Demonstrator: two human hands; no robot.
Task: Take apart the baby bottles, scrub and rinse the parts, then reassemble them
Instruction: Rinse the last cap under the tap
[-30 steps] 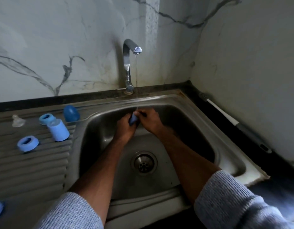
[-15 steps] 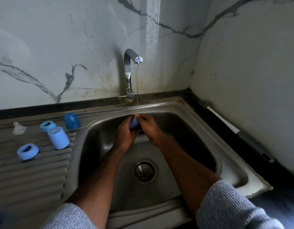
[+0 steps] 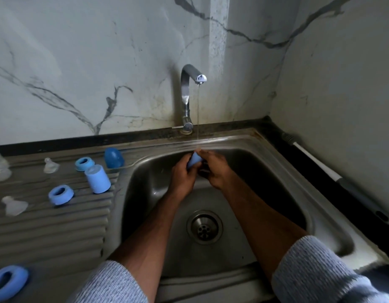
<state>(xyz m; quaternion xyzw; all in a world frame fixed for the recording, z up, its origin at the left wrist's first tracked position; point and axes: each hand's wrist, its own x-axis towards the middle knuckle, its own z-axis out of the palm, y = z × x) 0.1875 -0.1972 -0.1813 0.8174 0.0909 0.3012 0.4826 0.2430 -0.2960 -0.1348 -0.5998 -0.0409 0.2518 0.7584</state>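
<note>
Both hands meet over the sink basin (image 3: pixel 298 206) under a thin stream from the tap (image 3: pixel 190 84). My left hand (image 3: pixel 182 173) and my right hand (image 3: pixel 215 169) together grip a small light-blue bottle part (image 3: pixel 194 159), mostly hidden by fingers. On the drainboard lie a light-blue cap (image 3: pixel 97 179), two blue rings (image 3: pixel 84 164) (image 3: pixel 60 194), a dark-blue dome cap (image 3: pixel 113 158), two clear teats (image 3: pixel 50 165) (image 3: pixel 13 205) and a clear bottle (image 3: pixel 0 166) at the left edge.
Another blue ring (image 3: pixel 8 281) lies at the bottom left of the drainboard (image 3: pixel 49 228). A long-handled brush (image 3: pixel 333 176) rests on the dark counter against the right wall. The drain (image 3: pixel 204 227) sits in the basin's middle.
The hands stay together under the stream, with the blue part turned slightly between the fingers. The view has tilted, so everything sits lower in frame.
</note>
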